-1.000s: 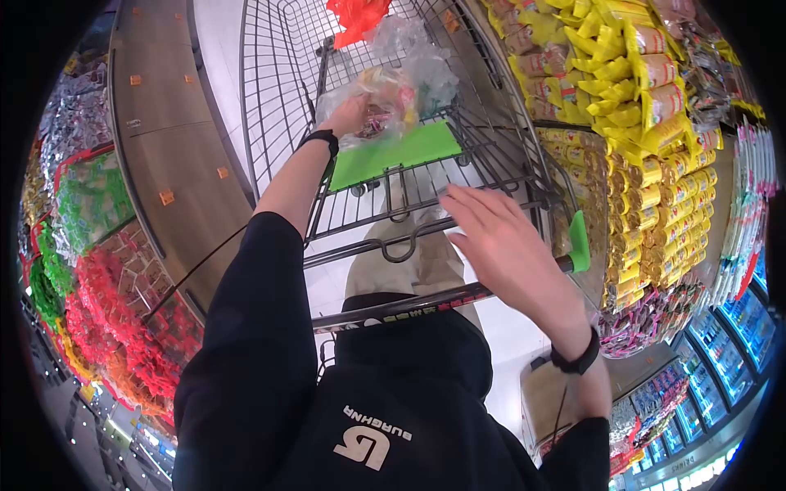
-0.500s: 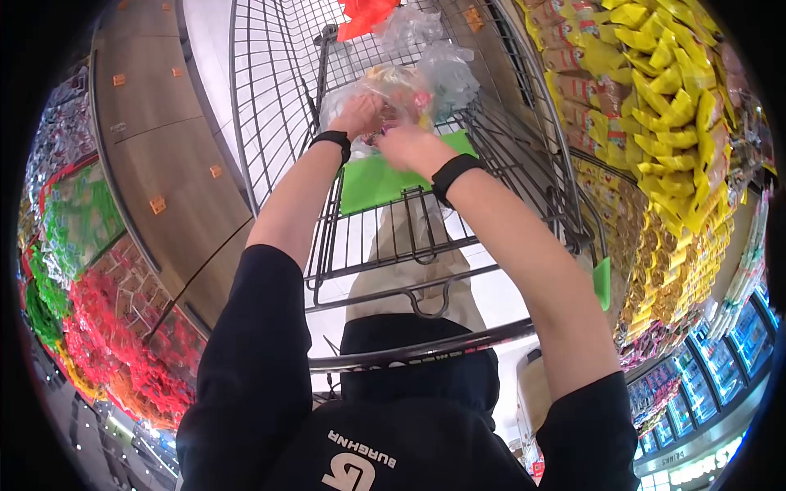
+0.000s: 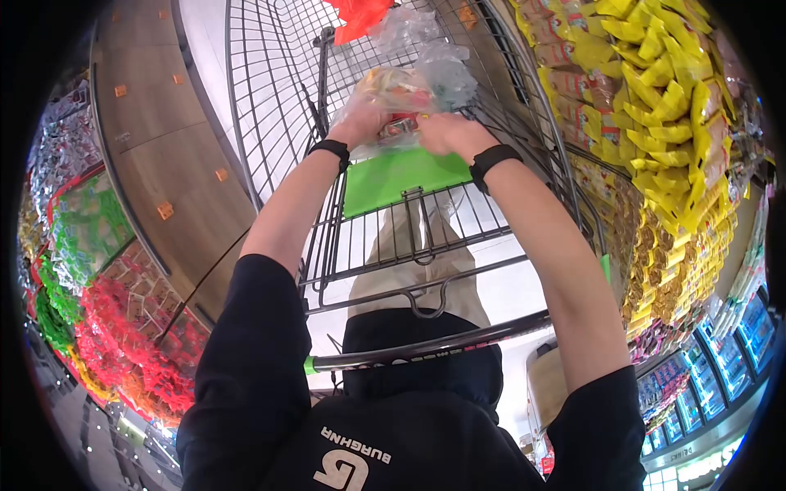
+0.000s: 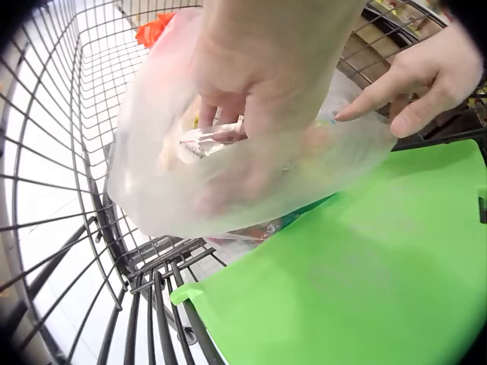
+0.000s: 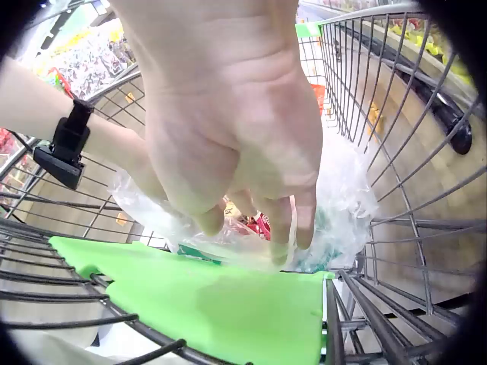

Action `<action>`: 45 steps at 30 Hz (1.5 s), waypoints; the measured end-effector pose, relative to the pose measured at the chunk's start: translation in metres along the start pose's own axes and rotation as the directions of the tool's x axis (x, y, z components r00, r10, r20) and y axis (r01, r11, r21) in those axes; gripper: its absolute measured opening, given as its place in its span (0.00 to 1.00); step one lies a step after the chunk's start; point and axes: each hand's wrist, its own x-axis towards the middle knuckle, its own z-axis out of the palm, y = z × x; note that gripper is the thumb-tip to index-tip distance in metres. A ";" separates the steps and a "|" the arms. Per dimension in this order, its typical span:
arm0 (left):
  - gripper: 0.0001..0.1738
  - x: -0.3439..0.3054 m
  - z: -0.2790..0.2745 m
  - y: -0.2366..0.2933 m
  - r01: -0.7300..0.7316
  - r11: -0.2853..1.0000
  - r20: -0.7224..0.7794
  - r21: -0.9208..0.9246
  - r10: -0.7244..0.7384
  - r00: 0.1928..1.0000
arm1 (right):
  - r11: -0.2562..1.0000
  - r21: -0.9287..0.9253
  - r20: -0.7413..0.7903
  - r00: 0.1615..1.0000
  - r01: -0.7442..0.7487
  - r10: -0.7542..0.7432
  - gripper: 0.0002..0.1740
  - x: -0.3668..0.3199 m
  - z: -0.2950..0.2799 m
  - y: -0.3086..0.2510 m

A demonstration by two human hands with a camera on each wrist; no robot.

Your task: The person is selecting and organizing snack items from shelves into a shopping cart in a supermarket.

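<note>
A clear plastic bag [image 3: 381, 82] of colourful packaged goods lies in the shopping cart, just beyond the green flap [image 3: 401, 180]. My left hand [image 3: 362, 127] reaches into the bag's mouth. There its curled fingers hold a small packet in a shiny whitish wrapper [image 4: 205, 143]; the thumb side shows blurred through the plastic. At the bag's right side, my right hand [image 3: 446, 133] pinches the rim between thumb and fingers. Red printed packaging [image 5: 259, 226] shows inside, below the right hand's fingers.
A second clear bag [image 3: 449, 75] with greenish contents sits to the right, and a red bag [image 3: 360, 18] lies farther forward. The cart's handle [image 3: 442, 342] crosses before my body. Yellow snack packs [image 3: 663, 106] fill the right shelf; red packs [image 3: 135, 340] hang at left.
My right hand has come from above the cart handle forward to the bag, then shifted slightly right along its rim. My left hand stays at the bag, now deeper in its mouth.
</note>
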 end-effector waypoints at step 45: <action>0.27 -0.136 -0.262 0.478 -0.400 0.282 -0.434 -0.872 -0.067 0.898 | 0.231 0.314 -0.883 0.194 0.921 0.428 0.29 -0.496 0.101 -0.059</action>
